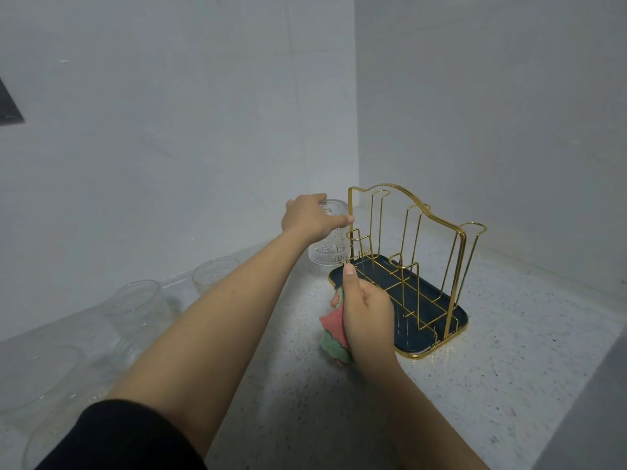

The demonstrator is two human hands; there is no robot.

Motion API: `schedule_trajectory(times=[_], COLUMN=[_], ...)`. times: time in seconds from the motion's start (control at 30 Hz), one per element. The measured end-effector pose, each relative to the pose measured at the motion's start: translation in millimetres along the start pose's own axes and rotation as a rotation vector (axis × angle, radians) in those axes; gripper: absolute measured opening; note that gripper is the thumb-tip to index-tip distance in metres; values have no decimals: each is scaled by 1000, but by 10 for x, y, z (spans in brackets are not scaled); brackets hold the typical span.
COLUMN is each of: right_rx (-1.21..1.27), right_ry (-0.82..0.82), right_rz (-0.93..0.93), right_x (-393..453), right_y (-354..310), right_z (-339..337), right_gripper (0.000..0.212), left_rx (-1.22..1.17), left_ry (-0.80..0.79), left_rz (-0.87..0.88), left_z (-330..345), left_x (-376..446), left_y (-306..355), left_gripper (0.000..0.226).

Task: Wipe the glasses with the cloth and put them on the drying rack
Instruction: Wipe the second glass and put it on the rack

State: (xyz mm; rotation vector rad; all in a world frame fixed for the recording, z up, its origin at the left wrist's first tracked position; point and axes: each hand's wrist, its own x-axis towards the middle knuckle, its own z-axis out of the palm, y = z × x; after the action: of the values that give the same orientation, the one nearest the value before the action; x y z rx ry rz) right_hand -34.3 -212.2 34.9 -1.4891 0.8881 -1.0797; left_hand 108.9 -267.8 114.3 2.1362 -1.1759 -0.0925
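Note:
My left hand (310, 217) grips a patterned clear glass (330, 247) upside down by its base, holding it just left of the gold wire drying rack (412, 262). The glass hangs close to the rack's near-left peg, above the counter. My right hand (364, 317) holds a bunched pink and green cloth (334, 334) in front of the rack's dark tray (427, 320). No glass stands on the rack's pegs.
Several clear glasses stand along the wall at the left, among them a patterned one (215, 273) and a plain one (135, 298). The speckled counter (509, 351) meets white walls behind and to the right of the rack.

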Motion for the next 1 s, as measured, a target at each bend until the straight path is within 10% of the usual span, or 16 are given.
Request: schedule_trajectory(times=[0.63,1.0], right_rx=[27,98], right_ry=[-76,-184], right_rz=[-9,83], right_x=[-360,-1233], right_y=[-89,-265], right_z=[27,189], right_gripper=[56,56], left_rx=[-192,344], left_ry=[55,53], left_rz=[-64,-174], left_z=[-465,-988], left_x=[-919,-2336], left_y=[-282,-1042], left_gripper=[48,49])
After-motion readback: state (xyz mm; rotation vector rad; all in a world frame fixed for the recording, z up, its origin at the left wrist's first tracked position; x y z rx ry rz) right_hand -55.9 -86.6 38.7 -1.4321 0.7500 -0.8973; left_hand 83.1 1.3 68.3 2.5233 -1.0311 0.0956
